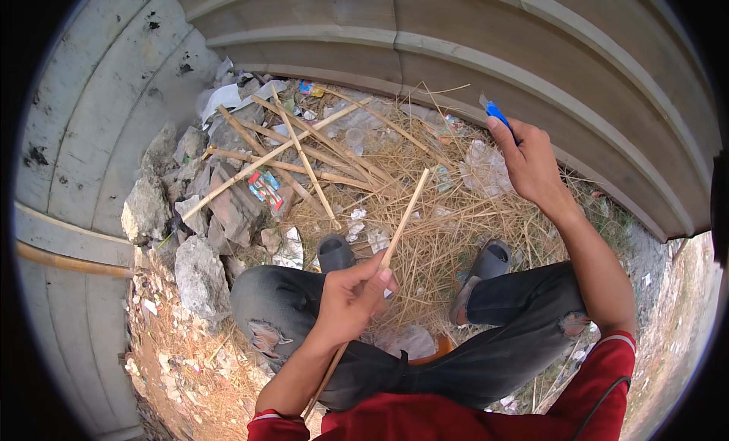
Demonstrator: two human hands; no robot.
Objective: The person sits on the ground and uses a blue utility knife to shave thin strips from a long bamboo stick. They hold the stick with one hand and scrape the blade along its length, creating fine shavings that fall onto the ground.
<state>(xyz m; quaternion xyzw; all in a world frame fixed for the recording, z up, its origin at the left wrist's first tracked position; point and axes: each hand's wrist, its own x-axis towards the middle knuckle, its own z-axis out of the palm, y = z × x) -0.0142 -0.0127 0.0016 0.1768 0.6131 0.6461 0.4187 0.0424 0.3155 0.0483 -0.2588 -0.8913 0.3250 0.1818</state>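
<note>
From where I watch, the left hand (351, 300) is closed around a long thin stick (399, 228), thumb and fingers wrapped about its middle, just above the left knee. The stick's long axis runs on a slant — its far end points up and right over the straw, its near end drops down and left past the forearm toward the red sleeve. So the free, workable length lies on the far side of that grip, leaning toward the right hand.

The right hand (531, 167) is raised far and to the right, well apart from the stick, and is closed on a small blue-handled knife (497, 114); only the blue end and a sliver of pale blade show beyond the fingers, so I cannot tell how long the blade is. The stick's far tip lies left of and nearer than that hand, with open straw between them.

The person squats in dark torn jeans with grey sandals (334, 252) on dry straw (425, 213). Farther off lies a loose pile of similar sticks (304, 148), crossed over one another, beside broken rocks (201, 274) and scraps of litter on the left. A corrugated fence (471, 53) closes the far side.

The stick's near end is partly hidden behind the left forearm — where it stops I cannot make out.
</note>
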